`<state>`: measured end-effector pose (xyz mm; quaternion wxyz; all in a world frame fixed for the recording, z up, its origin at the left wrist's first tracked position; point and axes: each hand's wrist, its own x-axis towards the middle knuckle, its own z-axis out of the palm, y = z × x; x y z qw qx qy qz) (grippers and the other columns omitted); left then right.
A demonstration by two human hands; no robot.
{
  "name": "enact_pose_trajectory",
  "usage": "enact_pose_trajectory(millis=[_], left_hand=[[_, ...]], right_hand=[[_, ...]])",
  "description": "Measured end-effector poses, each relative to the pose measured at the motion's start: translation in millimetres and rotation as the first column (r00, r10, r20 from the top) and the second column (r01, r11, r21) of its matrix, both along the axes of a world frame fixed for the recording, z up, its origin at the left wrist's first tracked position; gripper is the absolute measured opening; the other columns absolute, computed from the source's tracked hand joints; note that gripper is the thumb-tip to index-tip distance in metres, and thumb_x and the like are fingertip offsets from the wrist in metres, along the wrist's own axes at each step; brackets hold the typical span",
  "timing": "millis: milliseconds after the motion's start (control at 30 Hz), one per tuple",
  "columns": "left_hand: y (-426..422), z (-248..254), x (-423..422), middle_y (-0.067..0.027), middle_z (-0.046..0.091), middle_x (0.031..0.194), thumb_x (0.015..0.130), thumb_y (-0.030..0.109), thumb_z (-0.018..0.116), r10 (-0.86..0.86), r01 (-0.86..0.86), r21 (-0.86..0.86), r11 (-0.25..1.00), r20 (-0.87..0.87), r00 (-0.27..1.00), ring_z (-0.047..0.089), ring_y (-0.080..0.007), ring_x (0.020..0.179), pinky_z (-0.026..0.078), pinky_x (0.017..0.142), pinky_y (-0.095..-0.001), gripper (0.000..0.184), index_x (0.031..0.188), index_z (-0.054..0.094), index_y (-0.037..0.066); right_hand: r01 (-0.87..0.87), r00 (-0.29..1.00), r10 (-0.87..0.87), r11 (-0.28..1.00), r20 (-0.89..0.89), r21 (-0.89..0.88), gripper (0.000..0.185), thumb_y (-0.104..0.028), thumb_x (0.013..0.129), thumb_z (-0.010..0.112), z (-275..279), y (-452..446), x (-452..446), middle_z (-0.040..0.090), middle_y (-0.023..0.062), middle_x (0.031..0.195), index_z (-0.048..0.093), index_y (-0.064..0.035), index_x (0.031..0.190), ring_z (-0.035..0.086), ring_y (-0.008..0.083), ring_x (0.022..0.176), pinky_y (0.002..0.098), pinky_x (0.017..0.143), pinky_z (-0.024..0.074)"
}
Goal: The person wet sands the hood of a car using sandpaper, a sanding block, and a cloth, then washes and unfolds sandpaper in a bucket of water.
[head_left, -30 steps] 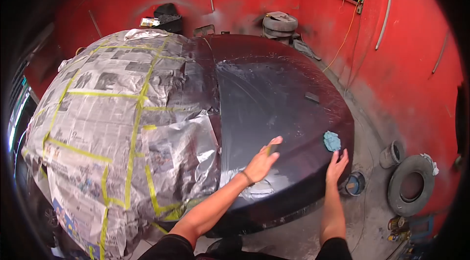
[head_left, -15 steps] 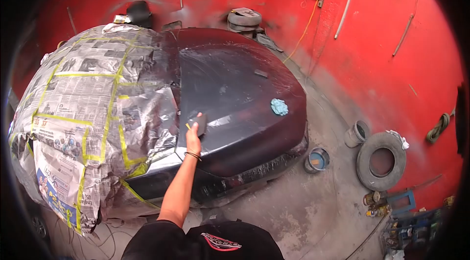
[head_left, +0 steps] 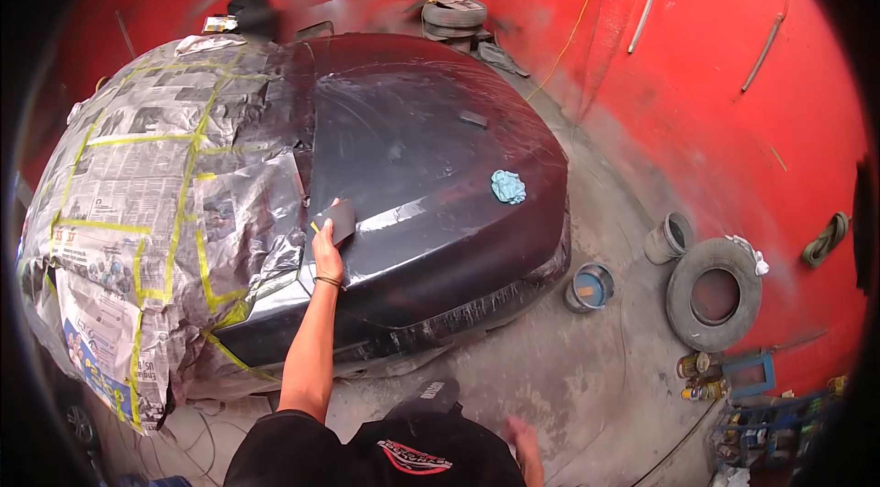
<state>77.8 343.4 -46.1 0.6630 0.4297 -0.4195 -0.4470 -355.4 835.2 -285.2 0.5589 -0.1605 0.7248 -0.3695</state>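
A red wall (head_left: 715, 75) stands behind a car's dark hood (head_left: 412, 148), which has pale streaks and smears. Next to it, newspaper (head_left: 110, 185) held by yellow tape (head_left: 105, 226) covers the rest of the body. A tyre (head_left: 683, 299) and, nearer the hood, a bucket (head_left: 574, 300) are on the floor (head_left: 513, 368).

The left hand (head_left: 326, 251) is closed on a dark pad (head_left: 343, 221) at the hood, just beside the newspaper. The right hand (head_left: 522, 439) is low by the body, away from the hood; it is too blurred to tell whether its fingers are spread or curled.

A crumpled blue cloth (head_left: 508, 186) and a smaller dark block (head_left: 473, 120) rest on the hood. The pad could snag the paper's edge and tear it if it strays sideways; trapped grit could scratch the finish. A knock could send the cloth or block sliding off the curved surface.
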Motion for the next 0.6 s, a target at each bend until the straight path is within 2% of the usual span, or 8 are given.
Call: enact_pose_trajectory(millis=[33,133,267,400,433,467,533,600], left_hand=[[-4,-13,9,-0.0097,0.071,0.133,0.116,0.035,0.042,0.017,-0.014,-0.023,1.0,0.155,0.988,0.067,-0.0181,0.116,0.051,0.103,-0.0311,0.055,0.157,0.059,0.003],[-2,-17,11,-0.0111,0.071,0.134,0.116,0.033,0.042,0.041,-0.04,-0.01,0.999,0.148,0.988,0.068,-0.0185,0.116,0.05,0.104,-0.0312,0.055,0.157,0.058,0.0],[9,14,-11,-0.0141,0.07,0.136,0.116,0.031,0.042,0.058,-0.057,-0.008,0.998,0.045,0.997,0.069,-0.0198,0.116,0.05,0.105,-0.0322,0.056,0.156,0.057,-0.004],[9,6,-1,-0.015,0.072,0.131,0.115,0.03,0.045,0.037,-0.046,0.062,0.997,0.142,0.989,0.068,-0.0205,0.117,0.051,0.106,-0.0347,0.052,0.147,0.064,-0.005],[9,-12,1,-0.0133,0.074,0.123,0.113,0.031,0.05,0.215,-0.234,0.2,0.952,0.112,0.97,0.069,-0.0211,0.112,0.053,0.101,-0.0375,0.047,0.135,0.069,-0.006],[-4,-29,-4,-0.0123,0.075,0.117,0.111,0.033,0.055,0.259,-0.259,0.008,0.966,-0.03,0.965,0.069,-0.0219,0.105,0.054,0.096,-0.0401,0.046,0.129,0.07,-0.006],[6,-44,21,-0.0148,0.074,0.113,0.109,0.036,0.057,0.328,-0.428,0.144,0.892,0.446,0.833,0.068,-0.0258,0.1,0.052,0.091,-0.043,0.046,0.125,0.07,-0.006],[2,-30,9,-0.0188,0.073,0.104,0.11,0.04,0.055,0.347,-0.447,0.072,0.891,0.527,0.776,0.067,-0.0321,0.093,0.049,0.086,-0.0476,0.048,0.113,0.071,-0.005]], right_hand=[[0.095,0.986,-0.068,0.978,0.151,-0.184,0.032,-0.033,0.107,0.071,106,-82,16,0.073,-0.0006,0.095,0.075,-0.0059,0.124,0.066,0.0135,0.083,0.0311,0.073,0.0533],[-0.053,0.928,0.291,0.721,0.234,-0.691,0.025,-0.016,0.11,0.06,306,-231,34,0.072,0.0151,0.127,0.069,0.0011,0.126,0.071,0.0273,0.118,0.0436,0.11,0.0526],[-0.137,0.572,0.819,0.146,0.042,-0.98,0.033,-0.023,0.107,0.068,521,-315,52,0.068,0.0193,0.127,0.071,0.0041,0.126,0.068,0.0303,0.12,0.0448,0.11,0.0505],[-0.03,0.307,0.945,-0.108,-0.112,-0.994,0.03,-0.022,0.107,0.068,599,-361,71,0.067,0.0184,0.125,0.069,0.0031,0.123,0.067,0.0293,0.118,0.0444,0.109,0.0507],[-0.008,0.262,0.956,-0.136,-0.133,-0.991,0.029,-0.022,0.107,0.068,608,-375,74,0.067,0.0181,0.124,0.069,0.0028,0.123,0.067,0.0291,0.117,0.0443,0.108,0.0508],[0.005,0.226,0.96,-0.173,-0.168,-0.985,0.029,-0.021,0.106,0.068,612,-384,78,0.067,0.0179,0.124,0.069,0.0026,0.122,0.067,0.0288,0.117,0.0442,0.108,0.0508],[0.02,0.155,0.968,-0.201,-0.196,-0.979,0.027,-0.021,0.106,0.068,617,-403,84,0.067,0.0174,0.122,0.068,0.0021,0.121,0.066,0.0284,0.115,0.044,0.107,0.0509],[0.021,0.113,0.975,-0.193,-0.189,-0.981,0.026,-0.02,0.106,0.068,616,-419,92,0.066,0.0169,0.121,0.067,0.0016,0.12,0.066,0.0279,0.114,0.0438,0.107,0.051]])
